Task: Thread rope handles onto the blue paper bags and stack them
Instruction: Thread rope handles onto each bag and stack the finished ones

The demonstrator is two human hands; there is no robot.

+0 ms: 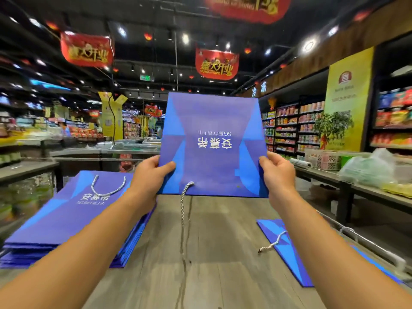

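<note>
Left hand (149, 175) and right hand (277, 173) pinch an upside-down blue paper bag (211, 143), hiding its side edges. A twisted rope (184, 204) dangles above the wood-grain tabletop (211, 264).

Both hands hold a flat blue paper bag (211, 143) up at 12 o'clock, print upside down: left hand (148, 175) pinches its left edge, right hand (277, 172) its right. A rope handle (184, 206) dangles from its bottom edge. Stack of bags (66, 219) at 9 o'clock on the wooden table (211, 264), another bag (287, 248) at 3.
</note>
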